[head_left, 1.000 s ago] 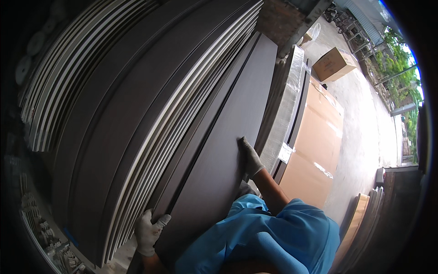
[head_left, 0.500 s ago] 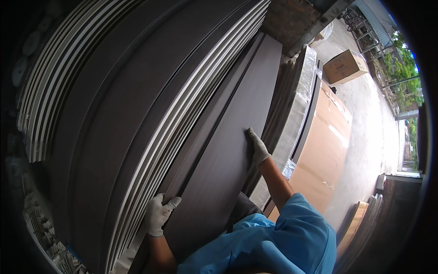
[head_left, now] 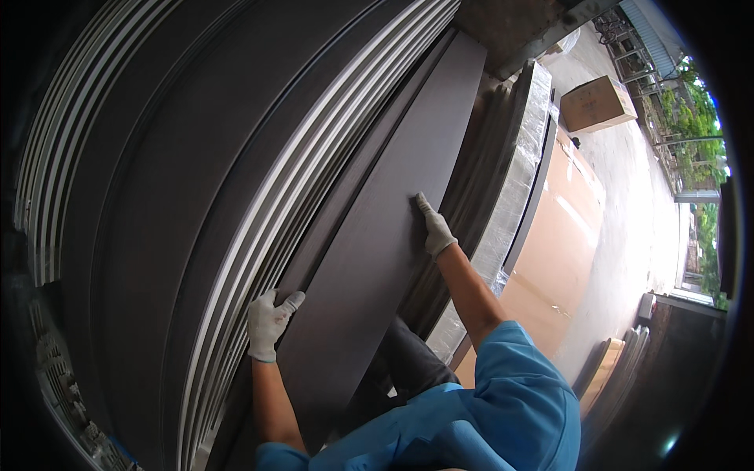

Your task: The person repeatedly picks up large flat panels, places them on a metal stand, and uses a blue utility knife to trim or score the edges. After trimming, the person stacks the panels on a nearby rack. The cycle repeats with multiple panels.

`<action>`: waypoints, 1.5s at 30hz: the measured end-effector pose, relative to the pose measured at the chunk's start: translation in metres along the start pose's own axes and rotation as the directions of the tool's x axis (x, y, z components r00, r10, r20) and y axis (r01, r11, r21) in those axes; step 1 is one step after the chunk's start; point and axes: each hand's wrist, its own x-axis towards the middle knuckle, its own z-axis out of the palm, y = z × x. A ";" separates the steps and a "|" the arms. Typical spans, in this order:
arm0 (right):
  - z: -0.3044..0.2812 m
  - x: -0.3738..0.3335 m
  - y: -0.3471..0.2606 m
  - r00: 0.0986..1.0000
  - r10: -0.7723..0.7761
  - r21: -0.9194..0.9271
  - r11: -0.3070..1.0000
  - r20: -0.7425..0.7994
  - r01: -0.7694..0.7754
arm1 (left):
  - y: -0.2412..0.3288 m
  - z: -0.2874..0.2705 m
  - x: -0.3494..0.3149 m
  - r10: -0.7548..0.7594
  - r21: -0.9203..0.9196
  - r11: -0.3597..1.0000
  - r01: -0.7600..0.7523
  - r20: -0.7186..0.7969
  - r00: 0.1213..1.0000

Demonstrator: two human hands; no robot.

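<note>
While left hand point(head_left: 269, 322) fingers clamp the dark panel's point(head_left: 377, 235) edge, right hand point(head_left: 434, 228) seemingly presses flat.

The front board point(head_left: 377, 235) is a matt dark brown with no pattern. The boards stacked behind it point(head_left: 196, 196) are dark brown too, their thin edges showing as white stripes. Both the left hand point(head_left: 269, 322) and the right hand point(head_left: 434, 230) wear white gloves. The sleeves point(head_left: 518, 392) are bright blue. The cardboard box point(head_left: 594, 102) and the flat cartons point(head_left: 561, 235) are light brown.
</note>
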 end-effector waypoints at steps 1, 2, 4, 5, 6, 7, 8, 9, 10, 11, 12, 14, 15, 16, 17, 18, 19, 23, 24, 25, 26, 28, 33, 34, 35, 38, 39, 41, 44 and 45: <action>0.001 0.001 0.016 0.999 0.003 -0.020 1.000 -0.032 -0.004 | -0.010 0.005 -0.001 0.001 -0.052 0.999 -0.001 -0.006 1.000; 0.000 0.007 0.027 0.998 0.048 0.002 0.999 -0.044 -0.048 | -0.019 0.012 0.002 0.004 -0.104 0.995 -0.006 -0.018 1.000; 0.003 0.025 0.051 0.994 0.089 0.065 0.994 0.060 -0.093 | -0.043 0.028 0.006 -0.061 -0.086 0.994 0.065 0.045 0.997; 0.003 0.033 0.063 0.993 0.092 0.069 0.993 0.071 -0.096 | -0.057 0.039 0.011 -0.087 -0.074 0.993 0.091 0.056 0.995; 0.003 0.043 0.071 0.993 0.090 0.072 0.993 0.080 -0.095 | -0.070 0.052 0.019 -0.109 -0.066 0.991 0.114 0.067 0.992; 0.003 0.053 0.079 0.994 0.097 0.079 0.992 0.053 -0.102 | -0.085 0.066 0.026 -0.121 -0.070 0.990 0.125 0.064 0.991; 0.003 0.060 0.088 0.997 0.077 0.036 0.996 0.008 -0.078 | -0.101 0.079 0.030 -0.138 -0.072 0.987 0.143 0.064 0.988; 0.007 0.070 0.094 0.996 0.061 -0.004 0.998 -0.065 -0.061 | -0.117 0.090 0.038 -0.161 -0.075 0.983 0.165 0.058 0.985; 0.009 0.077 0.101 0.990 0.045 -0.052 0.997 -0.134 -0.052 | -0.130 0.102 0.046 -0.144 -0.051 0.988 0.147 0.050 0.988; 0.012 0.084 0.109 0.986 0.043 -0.076 0.996 -0.159 -0.055 | -0.142 0.112 0.054 -0.135 -0.028 0.990 0.136 0.044 0.990; 0.015 0.092 0.115 0.983 0.037 -0.105 0.993 -0.181 -0.056 | -0.151 0.120 0.061 -0.182 0.026 0.983 0.181 0.071 0.981; 0.013 0.108 0.126 0.976 0.042 -0.158 0.984 -0.214 -0.077 | -0.165 0.129 0.072 -0.194 -0.112 0.971 0.211 0.145 0.970; 0.013 0.118 0.132 0.974 0.057 -0.182 0.978 -0.218 -0.098 | -0.169 0.134 0.076 -0.208 -0.137 0.963 0.232 0.173 0.963; 0.017 0.129 0.141 0.972 0.074 -0.213 0.969 -0.222 -0.122 | -0.172 0.136 0.079 -0.230 -0.157 0.952 0.261 0.191 0.954; 0.018 0.141 0.148 0.978 0.080 -0.168 0.979 -0.194 -0.113 | -0.174 0.140 0.084 -0.264 -0.076 0.957 0.280 0.170 0.949; 0.017 0.151 0.155 0.981 0.087 -0.127 0.986 -0.171 -0.110 | -0.175 0.144 0.086 -0.301 0.007 0.953 0.304 0.149 0.942; 0.017 0.160 0.165 0.980 0.107 -0.083 0.989 -0.170 -0.123 | -0.177 0.147 0.089 -0.334 0.110 0.941 0.321 0.123 0.935; 0.004 0.187 0.183 0.987 0.159 -0.125 0.980 0.003 -0.157 | -0.184 0.164 0.102 -0.436 0.125 0.899 0.419 0.202 0.877; 0.003 0.190 0.186 0.986 0.167 -0.144 0.975 -0.011 -0.167 | -0.186 0.169 0.105 -0.443 0.126 0.896 0.425 0.209 0.872; 0.003 0.193 0.188 0.984 0.166 -0.163 0.971 -0.056 -0.173 | -0.189 0.174 0.107 -0.463 0.132 0.886 0.444 0.218 0.859; 0.003 0.194 0.190 0.981 0.165 -0.181 0.967 -0.101 -0.182 | -0.192 0.178 0.110 -0.459 0.137 0.888 0.439 0.225 0.859; 0.007 0.196 0.193 0.959 0.136 -0.218 0.957 -0.247 -0.192 | -0.199 0.185 0.116 -0.474 0.154 0.880 0.449 0.241 0.847; 0.012 0.199 0.196 0.979 0.133 -0.272 0.947 -0.152 -0.171 | -0.217 0.204 0.129 -0.454 0.148 0.889 0.432 0.181 0.872; 0.013 0.199 0.197 0.982 0.136 -0.292 0.941 -0.135 -0.170 | -0.221 0.207 0.131 -0.426 0.143 0.903 0.405 0.186 0.885; 0.013 0.200 0.196 0.981 0.138 -0.309 0.935 -0.137 -0.174 | -0.224 0.209 0.134 -0.417 0.145 0.907 0.395 0.191 0.888; 0.016 0.202 0.197 0.979 0.118 -0.328 0.930 -0.166 -0.168 | -0.229 0.210 0.139 -0.386 0.125 0.922 0.367 0.216 0.897; 0.017 0.202 0.197 0.975 0.117 -0.348 0.921 -0.187 -0.177 | -0.230 0.209 0.140 -0.376 0.105 0.926 0.362 0.209 0.903; 0.021 0.201 0.197 0.966 0.100 -0.378 0.907 -0.239 -0.187 | -0.227 0.207 0.139 -0.369 0.092 0.929 0.358 0.204 0.907; 0.023 0.200 0.197 0.946 0.097 -0.402 0.888 -0.309 -0.222 | -0.218 0.208 0.135 -0.364 0.132 0.928 0.348 0.133 0.922; 0.022 0.200 0.197 0.949 0.091 -0.407 0.888 -0.303 -0.216 | -0.214 0.209 0.132 -0.376 0.127 0.922 0.365 0.074 0.924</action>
